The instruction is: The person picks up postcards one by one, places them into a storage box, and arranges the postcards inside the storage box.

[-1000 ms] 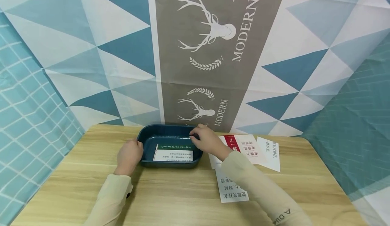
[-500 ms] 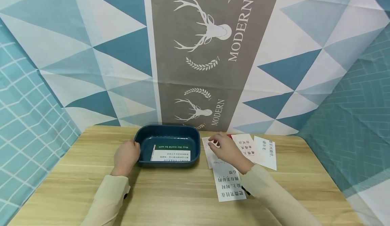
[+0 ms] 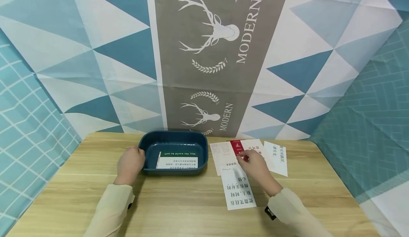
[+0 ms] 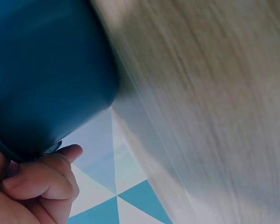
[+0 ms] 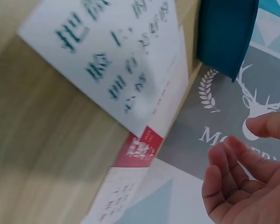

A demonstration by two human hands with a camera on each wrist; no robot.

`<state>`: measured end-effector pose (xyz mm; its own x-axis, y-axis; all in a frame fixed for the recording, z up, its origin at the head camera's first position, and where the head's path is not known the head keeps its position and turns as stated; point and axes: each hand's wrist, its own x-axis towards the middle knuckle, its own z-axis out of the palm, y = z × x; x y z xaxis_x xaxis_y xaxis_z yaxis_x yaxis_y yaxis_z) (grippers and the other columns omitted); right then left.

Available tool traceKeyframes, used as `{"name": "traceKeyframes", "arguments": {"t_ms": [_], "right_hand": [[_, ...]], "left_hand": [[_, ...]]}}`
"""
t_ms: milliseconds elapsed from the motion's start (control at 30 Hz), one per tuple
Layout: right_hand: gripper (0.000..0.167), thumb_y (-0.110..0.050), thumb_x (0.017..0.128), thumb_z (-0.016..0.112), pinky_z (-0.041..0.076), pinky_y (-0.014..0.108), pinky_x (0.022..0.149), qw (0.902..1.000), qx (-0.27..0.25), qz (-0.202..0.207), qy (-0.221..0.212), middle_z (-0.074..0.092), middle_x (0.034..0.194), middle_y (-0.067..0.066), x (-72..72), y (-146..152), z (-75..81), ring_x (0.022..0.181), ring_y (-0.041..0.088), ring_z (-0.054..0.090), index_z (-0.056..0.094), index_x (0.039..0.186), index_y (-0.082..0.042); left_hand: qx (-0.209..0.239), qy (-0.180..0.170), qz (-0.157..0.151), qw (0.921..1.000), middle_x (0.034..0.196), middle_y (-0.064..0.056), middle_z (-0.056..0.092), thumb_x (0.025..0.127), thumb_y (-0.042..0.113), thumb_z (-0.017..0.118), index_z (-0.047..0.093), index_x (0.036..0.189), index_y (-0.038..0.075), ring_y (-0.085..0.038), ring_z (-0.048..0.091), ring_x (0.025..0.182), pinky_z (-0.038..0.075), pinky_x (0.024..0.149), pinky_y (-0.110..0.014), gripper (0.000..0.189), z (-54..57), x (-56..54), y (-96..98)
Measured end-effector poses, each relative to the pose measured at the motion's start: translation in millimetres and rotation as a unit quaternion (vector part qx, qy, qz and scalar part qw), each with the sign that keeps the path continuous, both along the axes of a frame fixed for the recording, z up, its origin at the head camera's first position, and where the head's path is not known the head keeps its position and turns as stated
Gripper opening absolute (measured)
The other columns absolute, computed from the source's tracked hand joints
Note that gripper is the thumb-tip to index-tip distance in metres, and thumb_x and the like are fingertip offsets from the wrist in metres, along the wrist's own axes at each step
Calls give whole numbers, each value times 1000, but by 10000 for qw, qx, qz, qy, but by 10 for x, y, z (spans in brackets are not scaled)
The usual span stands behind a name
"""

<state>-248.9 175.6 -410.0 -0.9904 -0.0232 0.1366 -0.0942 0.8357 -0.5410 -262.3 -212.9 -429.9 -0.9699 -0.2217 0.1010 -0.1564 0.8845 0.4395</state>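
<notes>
My left hand (image 3: 129, 163) grips the left end of a dark blue plastic bin (image 3: 174, 172). In the left wrist view its fingers (image 4: 45, 179) curl at the rim. A green-and-white printed card (image 3: 177, 161) lies flat in the bin. My right hand (image 3: 256, 169) hovers over overlapping cards to the right, thumb and fingertips apart and nothing between them. Beneath it are a card with a red band (image 3: 235, 147) and, nearer me, a white card with large dark characters (image 3: 239, 194). In the right wrist view, the fingers (image 5: 228, 182) are loosely bent.
Another white card (image 3: 278, 162) lies at the right of the spread, partly overlapping it. The wooden tabletop (image 3: 179, 208) runs back to a patterned backdrop (image 3: 204, 84) standing right behind the bin. Blue tile-patterned sheets (image 3: 28, 123) flank the sides.
My right hand has left the bin's right end and moved right, over the cards. My left hand stays at the bin. The whole view has shifted slightly left.
</notes>
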Motion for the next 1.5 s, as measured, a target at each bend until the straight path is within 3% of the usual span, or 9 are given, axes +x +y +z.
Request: {"name": "traceKeyframes", "arguments": {"t_ms": [333, 500, 600, 900, 1100, 1500], "right_hand": [[21, -20, 86, 61, 40, 25, 59, 9985, -172, -291, -438, 64, 80, 6, 78, 164, -182, 67, 15, 51, 67, 92, 0], [23, -26, 87, 61, 38, 26, 53, 9932, -143, -359, -1099, 57, 70, 4, 141, 200, -255, 61, 15, 49, 64, 88, -3], [25, -29, 87, 62, 35, 25, 50, 9905, 0, -341, -1330, 53, 64, 3, 177, 195, -279, 56, 15, 47, 61, 80, -5], [47, -43, 84, 64, 20, 20, 40, 9848, 798, -345, -1502, 40, 46, -3, 208, 117, -384, 41, 8, 32, 48, 51, -13], [49, -51, 79, 67, 20, 21, 42, 9797, 1144, -524, -1558, 38, 48, -2, 194, 61, -410, 43, 10, 32, 48, 55, -12], [47, -50, 70, 75, 31, 24, 45, 9737, 1075, -822, -1833, 52, 64, 6, 135, 25, -436, 52, 16, 49, 56, 73, -7]], "left_hand": [[0, 36, 21, 10000, 85, -24, 61, 96, 18, 33, 56, 77, -2, -28, 54, 64, 45, 58, -45, 36, -6, -24, 6], [-11, -16, 59, 10000, 86, -24, 61, 96, 18, 33, 57, 80, -3, -29, 55, 67, 46, 60, -46, 35, -2, -16, 1], [-8, -27, 63, 10000, 88, -25, 61, 96, 17, 32, 57, 81, -3, -30, 55, 68, 46, 61, -47, 35, -4, -9, -6], [-30, -27, 22, 10000, 90, -27, 61, 96, 17, 33, 58, 82, -4, -32, 57, 70, 46, 63, -49, 35, -12, 4, -1], [-63, 46, -8, 10000, 91, -28, 62, 95, 17, 33, 59, 84, -6, -36, 59, 74, 47, 65, -51, 36, -21, 4, 6], [11, 60, -42, 10000, 83, -24, 62, 95, 16, 33, 57, 76, -2, -29, 55, 64, 45, 57, -45, 35, -6, 8, 9]]}}
